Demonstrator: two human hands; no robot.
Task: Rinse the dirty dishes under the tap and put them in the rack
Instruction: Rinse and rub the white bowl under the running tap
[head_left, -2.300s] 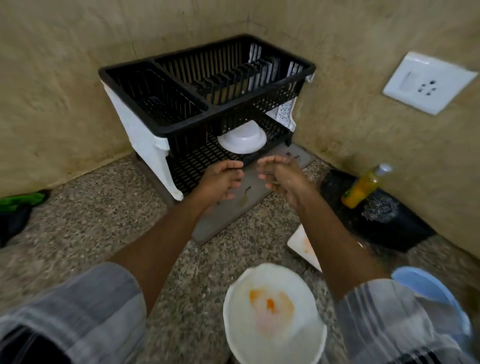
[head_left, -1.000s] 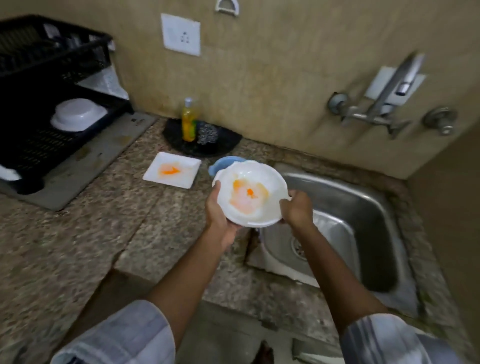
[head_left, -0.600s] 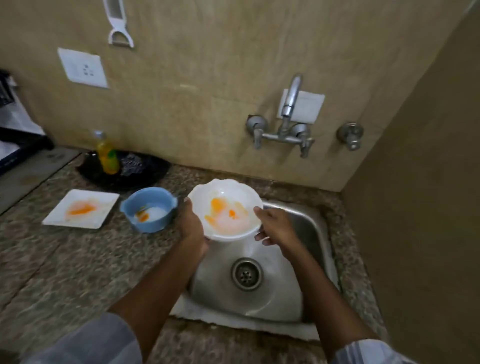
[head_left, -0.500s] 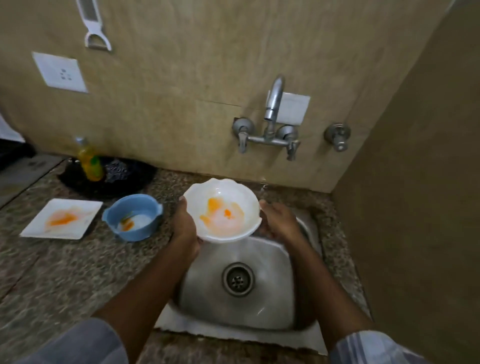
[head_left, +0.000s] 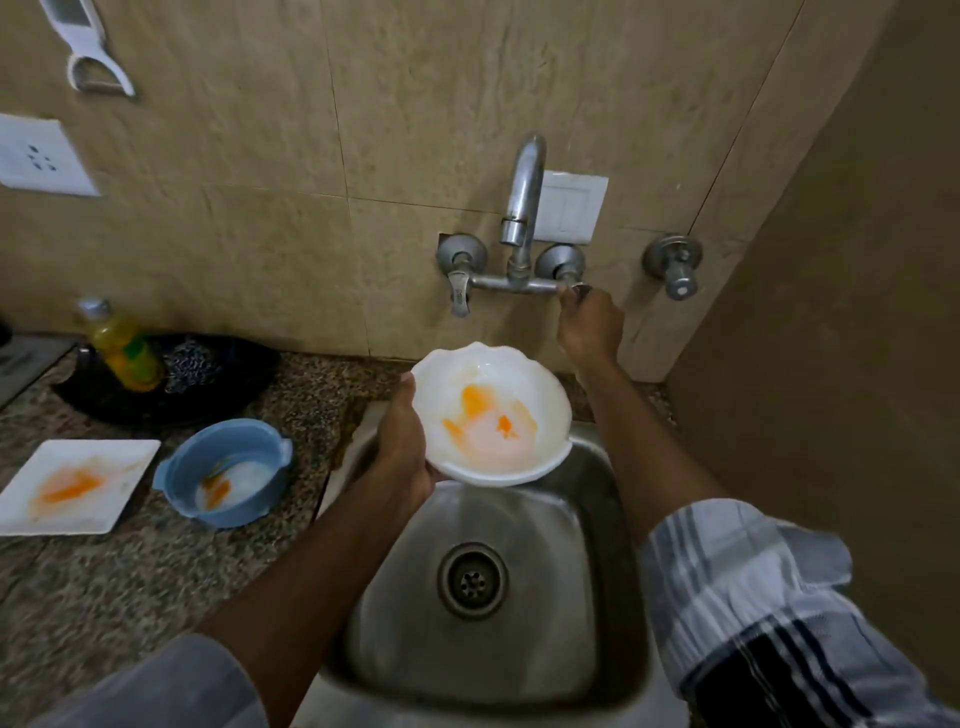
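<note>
Steel sink (head_left: 597, 571) with round drain (head_left: 471, 580) just below both forearms. Left hand (head_left: 402, 441) cupped round the rim of white bowl (head_left: 491, 415), orange-smeared, held above the basin. Off to its left on speckled granite counter (head_left: 104, 571): blue bowl (head_left: 226, 470), square plate (head_left: 72, 486), both stained. Beyond, right hand (head_left: 589, 325) closed on the right tap handle (head_left: 571, 287); spout (head_left: 522, 197) on beige tiled wall (head_left: 311, 130), side wall close by on the right

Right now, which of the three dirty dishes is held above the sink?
The white scalloped bowl, gripped at its rim by the left hand. The blue bowl and the square white plate sit on the counter.
</note>
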